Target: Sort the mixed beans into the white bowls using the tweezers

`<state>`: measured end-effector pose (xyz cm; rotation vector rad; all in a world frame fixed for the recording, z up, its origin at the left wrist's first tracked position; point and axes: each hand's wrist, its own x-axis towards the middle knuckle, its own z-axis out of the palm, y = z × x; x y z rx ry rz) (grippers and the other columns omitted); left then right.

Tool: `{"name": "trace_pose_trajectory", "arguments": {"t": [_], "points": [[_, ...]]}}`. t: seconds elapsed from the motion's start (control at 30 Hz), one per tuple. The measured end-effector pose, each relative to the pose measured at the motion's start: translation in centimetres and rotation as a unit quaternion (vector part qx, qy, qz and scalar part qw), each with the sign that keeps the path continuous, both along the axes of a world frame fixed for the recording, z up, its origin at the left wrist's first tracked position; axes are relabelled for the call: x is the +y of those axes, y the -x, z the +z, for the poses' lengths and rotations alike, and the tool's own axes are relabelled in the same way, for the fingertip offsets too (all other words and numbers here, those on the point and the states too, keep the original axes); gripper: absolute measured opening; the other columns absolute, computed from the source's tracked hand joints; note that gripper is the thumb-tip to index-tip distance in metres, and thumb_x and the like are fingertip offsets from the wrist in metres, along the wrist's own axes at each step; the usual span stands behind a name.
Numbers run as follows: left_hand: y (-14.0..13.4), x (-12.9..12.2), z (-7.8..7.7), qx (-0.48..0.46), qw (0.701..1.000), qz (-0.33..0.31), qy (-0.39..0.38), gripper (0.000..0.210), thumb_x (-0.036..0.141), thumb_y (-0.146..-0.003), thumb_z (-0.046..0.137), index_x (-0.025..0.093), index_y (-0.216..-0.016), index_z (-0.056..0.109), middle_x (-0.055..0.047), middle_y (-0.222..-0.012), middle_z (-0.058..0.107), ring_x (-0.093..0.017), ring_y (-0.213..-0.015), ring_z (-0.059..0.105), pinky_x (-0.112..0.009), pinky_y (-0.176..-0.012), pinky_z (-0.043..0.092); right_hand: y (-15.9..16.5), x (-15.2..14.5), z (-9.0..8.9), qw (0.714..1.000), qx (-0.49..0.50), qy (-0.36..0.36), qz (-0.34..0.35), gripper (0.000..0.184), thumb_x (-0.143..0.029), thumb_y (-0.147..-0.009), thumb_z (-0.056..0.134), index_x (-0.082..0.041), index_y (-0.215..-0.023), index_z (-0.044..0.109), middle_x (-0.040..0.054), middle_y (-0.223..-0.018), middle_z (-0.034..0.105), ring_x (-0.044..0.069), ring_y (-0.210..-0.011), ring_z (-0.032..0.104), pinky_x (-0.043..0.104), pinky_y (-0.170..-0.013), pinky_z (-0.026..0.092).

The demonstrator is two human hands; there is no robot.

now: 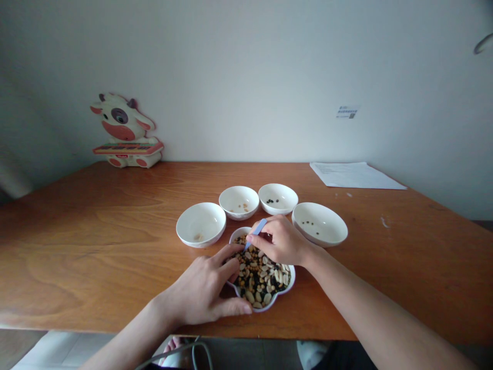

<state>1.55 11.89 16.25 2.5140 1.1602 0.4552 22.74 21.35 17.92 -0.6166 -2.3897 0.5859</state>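
A white flower-shaped dish near the table's front edge holds mixed peanuts, yellow kernels and dark seeds. My right hand is closed around a slim pale blue tool, seemingly tweezers, its tip down among the mix. My left hand rests against the dish's left side, thumb stretched along the near rim, index finger reaching to the tool's tip. Behind the dish stand white bowls: the left bowl and back-left bowl hold a few pale pieces; the back-right bowl and right bowl hold small dark ones.
A cow-shaped toy keyboard stands at the back left of the wooden table, near the wall. White paper sheets lie at the back right. Below the front edge, a grey cable hangs near a foot.
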Motion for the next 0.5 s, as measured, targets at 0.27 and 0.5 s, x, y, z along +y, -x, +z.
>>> {"name": "trace_pose_trajectory", "arguments": {"t": [0.27,0.5], "points": [[0.04,-0.05,-0.01,0.003,1.000,-0.002,0.000,0.051,0.067,-0.091,0.055,0.016,-0.095,0.060,-0.019,-0.151,0.041,-0.037,-0.113,0.065,-0.048,-0.082,0.060,-0.22,-0.06,0.47,1.000,-0.010,0.011,-0.016,0.035,-0.026,-0.090,0.053,-0.016,-0.056,0.054,-0.0006,-0.053,0.056,0.010,-0.053,0.046,0.026,-0.054,0.034],[0.04,-0.03,-0.03,-0.005,1.000,0.003,0.010,0.050,0.065,-0.089,0.059,0.016,-0.093,0.061,-0.018,-0.151,0.042,-0.037,-0.117,0.062,-0.047,-0.086,0.059,-0.95,0.89,0.24,0.998,0.043,0.014,-0.042,0.033,-0.027,-0.092,0.053,-0.016,-0.061,0.060,0.0004,-0.059,0.061,0.011,-0.055,0.050,0.025,-0.056,0.037]]}}
